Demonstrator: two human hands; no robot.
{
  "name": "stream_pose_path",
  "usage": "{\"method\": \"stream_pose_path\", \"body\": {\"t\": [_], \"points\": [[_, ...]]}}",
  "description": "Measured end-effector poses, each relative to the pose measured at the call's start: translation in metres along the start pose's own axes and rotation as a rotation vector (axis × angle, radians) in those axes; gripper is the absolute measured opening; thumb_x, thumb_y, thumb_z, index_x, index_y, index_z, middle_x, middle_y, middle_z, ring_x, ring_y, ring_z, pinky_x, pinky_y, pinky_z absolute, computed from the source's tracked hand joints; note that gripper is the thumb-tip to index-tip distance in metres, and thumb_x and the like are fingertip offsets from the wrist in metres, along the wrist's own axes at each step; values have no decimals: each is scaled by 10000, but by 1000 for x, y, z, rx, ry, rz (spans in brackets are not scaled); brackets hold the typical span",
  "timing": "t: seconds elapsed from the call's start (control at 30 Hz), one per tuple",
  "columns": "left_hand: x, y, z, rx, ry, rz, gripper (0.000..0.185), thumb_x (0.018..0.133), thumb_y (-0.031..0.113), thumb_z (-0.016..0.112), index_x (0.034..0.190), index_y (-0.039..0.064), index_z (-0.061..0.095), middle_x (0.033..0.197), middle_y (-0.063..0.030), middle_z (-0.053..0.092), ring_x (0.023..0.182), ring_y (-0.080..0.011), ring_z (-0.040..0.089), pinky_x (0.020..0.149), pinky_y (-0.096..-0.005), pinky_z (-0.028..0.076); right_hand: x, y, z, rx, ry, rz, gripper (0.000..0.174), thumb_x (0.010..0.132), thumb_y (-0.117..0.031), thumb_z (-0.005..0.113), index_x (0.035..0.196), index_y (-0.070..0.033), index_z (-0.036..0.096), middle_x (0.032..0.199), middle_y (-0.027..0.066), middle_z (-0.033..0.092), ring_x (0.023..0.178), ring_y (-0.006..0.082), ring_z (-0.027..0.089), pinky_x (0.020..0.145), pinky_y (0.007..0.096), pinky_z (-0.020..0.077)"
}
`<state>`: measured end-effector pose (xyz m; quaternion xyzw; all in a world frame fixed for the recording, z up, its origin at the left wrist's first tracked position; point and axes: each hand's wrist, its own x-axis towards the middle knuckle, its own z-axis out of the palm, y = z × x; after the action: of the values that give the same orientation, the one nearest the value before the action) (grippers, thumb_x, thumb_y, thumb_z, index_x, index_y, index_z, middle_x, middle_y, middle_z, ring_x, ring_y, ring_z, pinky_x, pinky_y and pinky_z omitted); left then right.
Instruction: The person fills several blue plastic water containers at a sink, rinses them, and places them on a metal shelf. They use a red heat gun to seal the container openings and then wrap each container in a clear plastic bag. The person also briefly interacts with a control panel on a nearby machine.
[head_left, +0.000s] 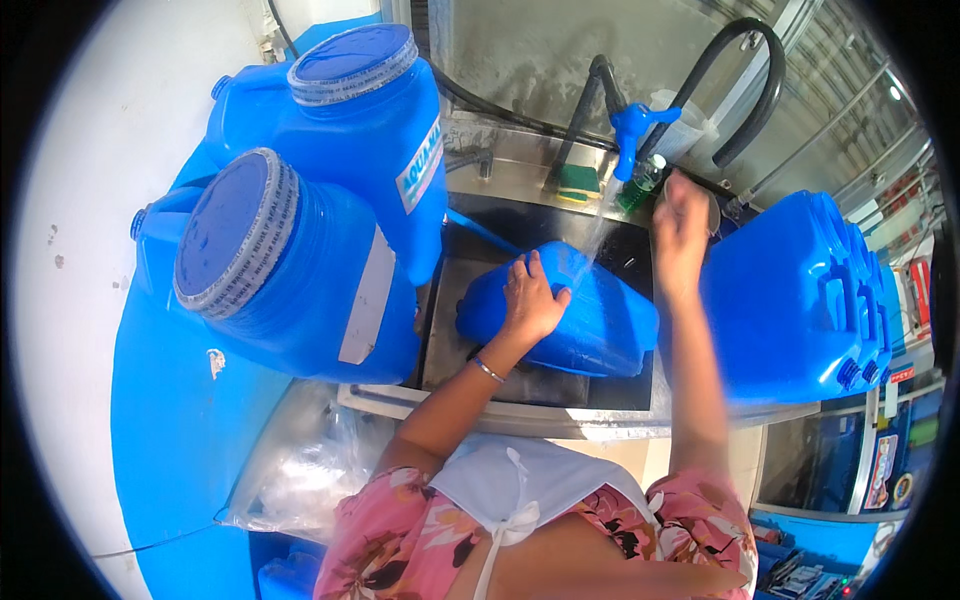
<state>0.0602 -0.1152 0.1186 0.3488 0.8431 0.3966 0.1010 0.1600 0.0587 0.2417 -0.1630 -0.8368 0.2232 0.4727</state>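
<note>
A blue plastic water jug (600, 322) lies on its side in the metal sink (450, 277). My left hand (534, 300) is spread over its upper side, steadying it, with the thumb apart from the fingers. Water falls from the blue-handled faucet (630, 139) onto the jug close to that hand. To the right of the stream is my right hand (681, 240), raised and blurred. It is near a small round container (709, 214) at the back of the sink; whether the fingers touch or hold anything cannot be made out.
Two large sealed blue jugs (322, 300) crowd the left side. Several blue jugs (772, 300) stand in a row at the right. A green and yellow sponge (579, 182) and a bottle of green liquid (637, 191) sit on the back ledge. A black hose (776, 71) arches above.
</note>
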Motion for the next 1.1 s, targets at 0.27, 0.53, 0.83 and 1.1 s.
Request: {"method": "stream_pose_path", "body": {"t": [0.27, 0.53, 0.83, 1.1], "points": [[2, 26, -18, 214, -207, -114, 1103, 723, 421, 798, 1522, 79, 118, 1374, -430, 322, 1252, -545, 411, 1030, -535, 400, -211, 95, -48, -153, -539, 1229, 953, 886, -685, 449, 1531, -76, 100, 1394, 327, 420, 1145, 458, 562, 930, 524, 482], [0, -68, -31, -32, 36, -137, 1096, 733, 423, 791, 1513, 37, 125, 1390, -338, 391, 1243, -476, 457, 1031, -479, 408, -184, 128, 30, 735, -290, 1287, 1006, 821, -698, 570, 1510, -45, 238, 1516, 209, 317, 1383, 357, 327, 1105, 499, 314], [-24, -63, -87, 194, 55, -183, 878, 791, 365, 741, 1457, 11, 293, 1411, -334, 362, 1291, -462, 408, 1065, -481, 367, -184, 91, 55, 965, -398, 1297, 1021, 803, -691, 600, 1504, -44, 236, 1474, 208, 380, 1329, 357, 408, 1084, 500, 351], [94, 167, -100, 75, 534, 880, 693, 791, 147, 673, 1388, -35, 372, 1345, -254, 454, 1288, -438, 398, 1096, -521, 295, -248, 105, 13, 1236, 104, 1360, 869, 832, -636, 595, 1446, -78, 340, 1407, 147, 463, 1242, 341, 495, 1019, 488, 427]]}}
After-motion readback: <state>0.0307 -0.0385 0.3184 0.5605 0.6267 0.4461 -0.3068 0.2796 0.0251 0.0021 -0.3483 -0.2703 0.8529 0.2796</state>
